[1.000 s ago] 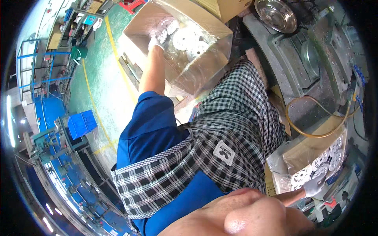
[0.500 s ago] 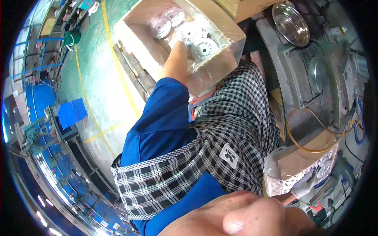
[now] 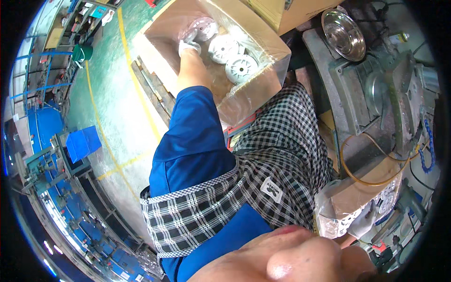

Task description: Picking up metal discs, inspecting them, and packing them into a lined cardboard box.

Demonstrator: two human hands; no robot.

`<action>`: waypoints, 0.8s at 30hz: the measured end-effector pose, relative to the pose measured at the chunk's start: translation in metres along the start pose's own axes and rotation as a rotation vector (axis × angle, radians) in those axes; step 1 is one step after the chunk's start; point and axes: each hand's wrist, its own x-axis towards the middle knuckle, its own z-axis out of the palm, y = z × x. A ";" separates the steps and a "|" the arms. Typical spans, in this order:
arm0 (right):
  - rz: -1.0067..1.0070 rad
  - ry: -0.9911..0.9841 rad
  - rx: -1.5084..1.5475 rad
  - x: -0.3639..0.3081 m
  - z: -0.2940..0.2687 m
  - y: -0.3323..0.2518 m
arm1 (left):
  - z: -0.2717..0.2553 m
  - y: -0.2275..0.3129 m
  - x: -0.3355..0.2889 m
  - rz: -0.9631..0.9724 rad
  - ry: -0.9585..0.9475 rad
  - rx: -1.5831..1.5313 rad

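My left hand [image 3: 189,46], in a white glove, reaches into a large cardboard box [image 3: 265,87] lined with clear plastic. It is at the box's left side, closed on a round slotted disc whose tilted edge shows past the glove; the fingers are partly hidden. Other pale discs lie in the box: one [image 3: 204,28] behind the hand, one [image 3: 222,49] to its right and one [image 3: 241,69] nearer me, with a centre hole. At lower right, my gloved right hand [image 3: 363,222] touches similar discs [image 3: 386,199] in a smaller plastic-lined carton [image 3: 359,181]; its fingers are unclear.
A grey metal machine [image 3: 347,94] stands at the right with a shiny metal bowl [image 3: 343,34] at its far end. A yellowish hose [image 3: 345,162] loops over the smaller carton. A wooden pallet [image 3: 152,91] lies under the large box. A blue bin [image 3: 83,143] stands left.
My left hand has moved left inside the large box, from beside the middle discs onto the leftmost one. The right hand remains in the smaller carton, shifted slightly.
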 end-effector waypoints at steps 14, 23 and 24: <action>-0.034 -0.047 0.164 0.008 0.016 -0.050 | -0.051 0.141 -0.140 -0.319 -0.699 -0.933; -0.035 -0.517 1.147 0.015 0.070 -0.128 | -0.036 0.270 -0.252 0.268 -1.104 -0.081; -0.094 -0.575 1.207 0.017 0.078 -0.139 | -0.026 0.269 -0.271 0.419 -1.130 -0.076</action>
